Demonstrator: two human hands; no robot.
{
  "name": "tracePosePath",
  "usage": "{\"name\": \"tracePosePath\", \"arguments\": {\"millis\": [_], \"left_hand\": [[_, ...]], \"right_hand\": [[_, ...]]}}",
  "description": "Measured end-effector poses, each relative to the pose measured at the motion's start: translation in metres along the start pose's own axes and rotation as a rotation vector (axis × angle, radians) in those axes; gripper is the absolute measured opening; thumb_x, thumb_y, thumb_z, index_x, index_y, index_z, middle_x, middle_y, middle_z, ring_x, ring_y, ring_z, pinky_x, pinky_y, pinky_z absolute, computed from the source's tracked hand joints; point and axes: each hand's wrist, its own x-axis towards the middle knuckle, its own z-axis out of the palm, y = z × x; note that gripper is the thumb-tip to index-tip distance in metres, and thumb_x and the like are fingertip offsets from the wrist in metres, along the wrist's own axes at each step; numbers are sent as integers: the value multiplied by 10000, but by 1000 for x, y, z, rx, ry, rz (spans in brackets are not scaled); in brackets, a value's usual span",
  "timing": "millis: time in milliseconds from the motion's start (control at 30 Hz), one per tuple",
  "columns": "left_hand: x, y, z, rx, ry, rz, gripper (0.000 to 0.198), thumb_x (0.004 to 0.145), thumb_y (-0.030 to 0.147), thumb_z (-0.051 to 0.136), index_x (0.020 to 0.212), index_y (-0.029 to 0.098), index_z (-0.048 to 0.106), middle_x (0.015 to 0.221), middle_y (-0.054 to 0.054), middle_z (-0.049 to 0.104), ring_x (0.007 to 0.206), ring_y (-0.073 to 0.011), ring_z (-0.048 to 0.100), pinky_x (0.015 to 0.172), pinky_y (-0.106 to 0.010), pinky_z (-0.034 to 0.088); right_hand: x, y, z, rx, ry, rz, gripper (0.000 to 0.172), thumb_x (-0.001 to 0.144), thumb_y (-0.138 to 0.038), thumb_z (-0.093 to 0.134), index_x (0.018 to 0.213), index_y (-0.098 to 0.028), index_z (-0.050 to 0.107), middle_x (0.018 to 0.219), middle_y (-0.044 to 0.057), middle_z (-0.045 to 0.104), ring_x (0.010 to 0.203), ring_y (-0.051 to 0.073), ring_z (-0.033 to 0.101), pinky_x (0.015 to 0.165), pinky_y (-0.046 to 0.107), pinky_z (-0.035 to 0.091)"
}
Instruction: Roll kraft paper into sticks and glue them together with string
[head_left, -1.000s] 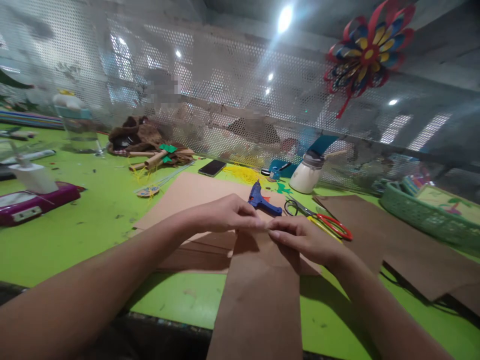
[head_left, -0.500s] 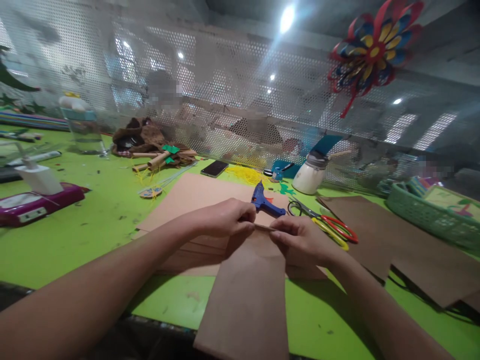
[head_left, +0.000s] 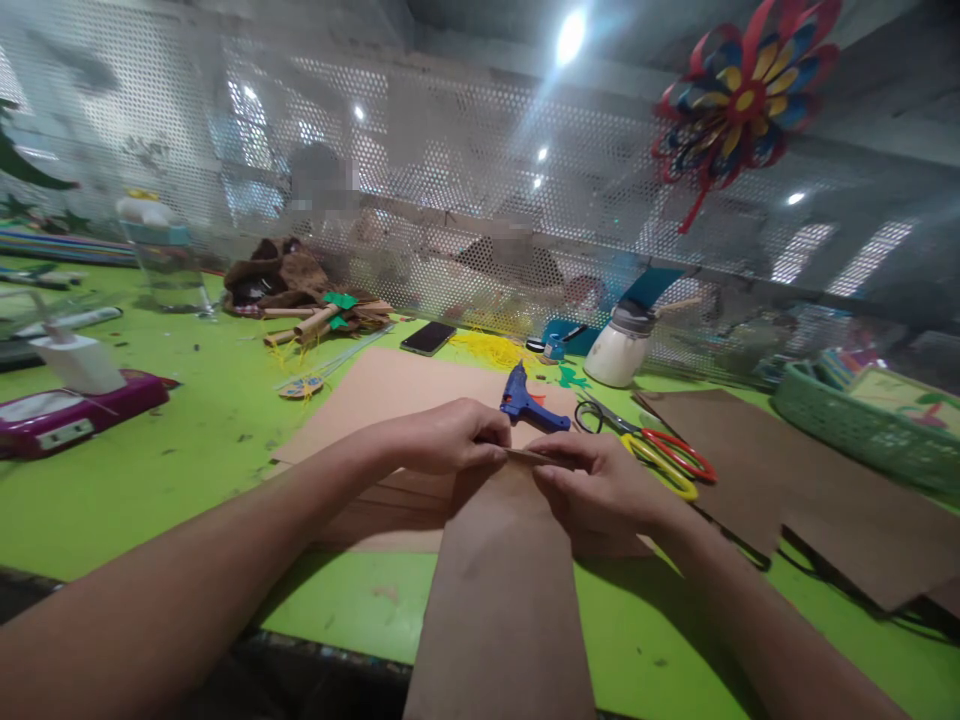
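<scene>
Our strip (head_left: 499, 600) runs from the table (head_left: 150, 470) edge up to our hands. Its far end, flat a second ago, now stands pinched by left hand (head_left: 450, 437) and right hand (head_left: 600, 485): a fold seems begun. The glue gun (head_left: 525, 402) and scissors (head_left: 660, 452) lie beyond.

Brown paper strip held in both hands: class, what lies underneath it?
Beneath the brown paper strip, stacked cardboard sheets show at its far end and the green table nearer. Anything directly under it is covered.
</scene>
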Motion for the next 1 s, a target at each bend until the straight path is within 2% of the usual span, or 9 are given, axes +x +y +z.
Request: {"name": "tracePosePath", "arguments": {"millis": [67, 200, 300, 433, 567, 700, 900, 1000], "left_hand": [[0, 2, 0, -11, 9, -6, 118, 780, 177, 508, 816, 139, 614, 694, 17, 579, 634, -99, 493, 586, -185, 361], [-1, 4, -1, -95, 1, -47, 129, 753, 191, 543, 835, 124, 617, 702, 9, 584, 636, -102, 496, 581, -186, 362], [0, 1, -3, -173, -58, -64, 233, 808, 329, 532, 857, 129, 641, 706, 10, 580, 635, -105, 477, 571, -194, 344], [-1, -2, -4, -275, -76, -51, 464, 874, 509, 416, 704, 130, 625, 656, 16, 517, 631, -104, 420, 583, -202, 333], [-2, 1, -2, -463, -128, -46, 377, 871, 463, 467, 777, 147, 649, 755, 3, 582, 720, -121, 469, 689, -214, 380], [-3, 5, -2, -573, -148, -90, 291, 867, 394, 504, 868, 149, 663, 873, -22, 632, 823, -144, 521, 767, -235, 397], [-2, 7, -1, -594, -137, -142, 285, 849, 397, 530, 812, 137, 638, 784, 2, 607, 737, -119, 502, 716, -222, 391], [0, 6, 1, -531, -131, -145, 298, 852, 408, 511, 820, 131, 616, 757, 10, 565, 710, -114, 474, 676, -218, 380]], "right_hand": [[0, 1, 2, 21, 13, -16, 326, 746, -105, 551, 991, -228, 726, 942, 30, 725, 869, 194, 653, 745, 279, 512], [0, 6, 5, 26, 80, -53, 278, 757, -112, 565, 940, -223, 742, 891, 24, 740, 814, 187, 672, 722, 280, 529], [-1, 8, 7, -8, 124, -92, 261, 769, -112, 557, 920, -213, 745, 874, 29, 749, 786, 182, 684, 705, 273, 539], [-4, 7, 12, -79, 168, -182, 301, 773, -91, 540, 963, -217, 737, 951, 41, 748, 859, 200, 691, 751, 281, 542], [-5, 4, 15, -162, 208, -288, 310, 811, -93, 511, 1002, -226, 715, 964, 40, 740, 853, 192, 683, 768, 292, 527], [-5, 0, 13, -232, 185, -327, 312, 860, -104, 464, 1035, -228, 691, 946, 54, 727, 829, 187, 664, 744, 304, 507], [-5, -2, 15, -119, 222, -317, 245, 854, -135, 533, 1014, -228, 694, 916, 47, 722, 805, 167, 660, 720, 275, 501], [-4, -2, 18, -63, 245, -265, 217, 827, -142, 566, 973, -218, 707, 907, 46, 727, 807, 172, 662, 735, 281, 506]]}}
